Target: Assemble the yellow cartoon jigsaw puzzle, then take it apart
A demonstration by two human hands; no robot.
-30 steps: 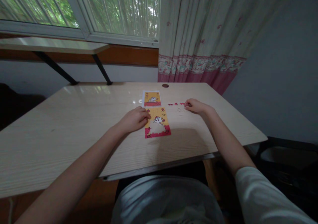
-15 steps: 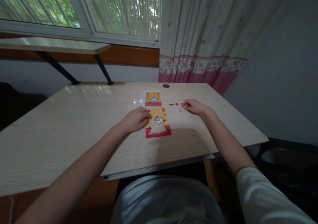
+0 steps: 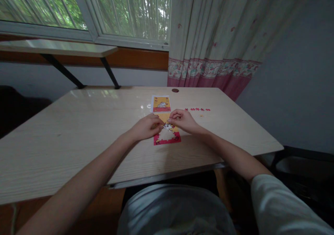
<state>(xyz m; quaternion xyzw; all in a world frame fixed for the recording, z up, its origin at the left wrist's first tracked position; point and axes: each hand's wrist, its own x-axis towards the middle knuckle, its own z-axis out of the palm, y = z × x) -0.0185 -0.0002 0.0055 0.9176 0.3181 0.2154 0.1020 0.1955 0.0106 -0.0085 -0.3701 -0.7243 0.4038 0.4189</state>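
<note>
A partly assembled jigsaw puzzle (image 3: 167, 136) lies flat on the desk, yellow above and red below, with a white cartoon animal in the middle and a pale gap beneath it. My left hand (image 3: 147, 126) rests at its left side, fingers curled together over the yellow part; what they pinch, if anything, is hidden. My right hand (image 3: 184, 121) is over the puzzle's upper right, thumb and fingers closed on a small whitish puzzle piece at their tips. Right of it, several loose red puzzle pieces (image 3: 200, 109) form a row, with a few pale pieces (image 3: 201, 116) just nearer.
A reference picture card (image 3: 161, 104) with the same design lies behind the puzzle. The wooden desk (image 3: 91, 134) has a round cable hole (image 3: 175, 90) at its back edge. A raised shelf (image 3: 60, 48) stands back left; a curtain (image 3: 208, 47) hangs behind the desk.
My right hand has moved left from the loose pieces to the puzzle, uncovering more of the red row. My left hand has shifted slightly right over the puzzle.
</note>
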